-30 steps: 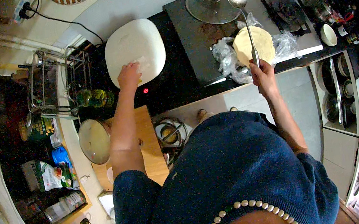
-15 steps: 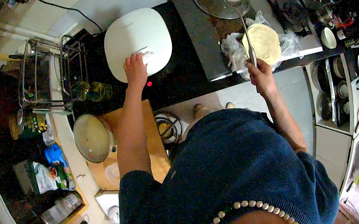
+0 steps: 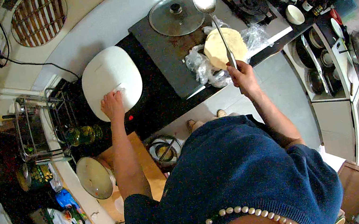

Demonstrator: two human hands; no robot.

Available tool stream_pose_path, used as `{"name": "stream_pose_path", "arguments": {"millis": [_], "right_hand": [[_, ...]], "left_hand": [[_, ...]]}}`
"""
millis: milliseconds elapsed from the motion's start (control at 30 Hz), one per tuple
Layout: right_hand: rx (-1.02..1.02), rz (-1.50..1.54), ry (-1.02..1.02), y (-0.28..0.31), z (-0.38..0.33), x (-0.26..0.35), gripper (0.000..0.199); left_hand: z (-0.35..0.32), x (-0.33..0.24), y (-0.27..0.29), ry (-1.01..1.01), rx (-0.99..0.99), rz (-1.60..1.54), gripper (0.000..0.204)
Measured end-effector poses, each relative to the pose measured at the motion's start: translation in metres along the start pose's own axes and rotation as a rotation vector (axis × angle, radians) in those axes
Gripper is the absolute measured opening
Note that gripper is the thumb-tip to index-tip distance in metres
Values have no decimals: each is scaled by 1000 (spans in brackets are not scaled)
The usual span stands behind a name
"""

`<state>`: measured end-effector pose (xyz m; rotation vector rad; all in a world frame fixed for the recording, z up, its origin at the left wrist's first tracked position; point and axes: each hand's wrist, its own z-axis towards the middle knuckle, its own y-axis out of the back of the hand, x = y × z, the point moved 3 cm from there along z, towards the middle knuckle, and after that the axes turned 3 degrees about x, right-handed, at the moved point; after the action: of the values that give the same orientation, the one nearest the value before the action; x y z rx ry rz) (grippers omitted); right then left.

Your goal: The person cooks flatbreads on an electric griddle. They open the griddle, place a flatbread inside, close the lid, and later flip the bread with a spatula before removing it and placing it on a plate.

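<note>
Metal spatula (image 3: pixel 219 32) is gripped at its handle by the right hand (image 3: pixel 242 74), blade toward the rear edge of the desk (image 3: pixel 151 71). Pale yellow disc (image 3: pixel 237 44) lies beneath the spatula, amid crumpled plastic (image 3: pixel 200 64), near the front edge. Left hand (image 3: pixel 112 104) contacts the white rounded panel (image 3: pixel 110 71), left end; grip state cannot be determined.

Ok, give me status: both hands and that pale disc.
Left hand at white rounded panel, with pale scrap. Right hand holding metal spatula. Pale disc by clear plastic, partly hidden by spatula.
</note>
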<state>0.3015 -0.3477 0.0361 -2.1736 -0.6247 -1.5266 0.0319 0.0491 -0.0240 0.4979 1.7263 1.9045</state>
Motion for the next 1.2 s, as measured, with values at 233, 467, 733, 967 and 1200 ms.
{"name": "stream_pose_path", "arguments": {"millis": [233, 467, 733, 967, 1200], "right_hand": [[-26, -10, 10, 20, 2, -5, 22], [-43, -5, 13, 29, 5, -7, 22], [-26, -10, 51, 32, 10, -9, 17], [54, -34, 16, 17, 16, -6, 15], [88, -69, 26, 4, 16, -4, 17]], "left_hand": [[-6, -8, 4, -32, -131, -57, 27], [-2, 12, -20, -94, -150, 39, 30], [4, 6, -26, -21, -127, 119, 35], [-10, -5, -8, -21, -273, 108, 32], [-11, -17, 6, 58, -250, 65, 29]]}}
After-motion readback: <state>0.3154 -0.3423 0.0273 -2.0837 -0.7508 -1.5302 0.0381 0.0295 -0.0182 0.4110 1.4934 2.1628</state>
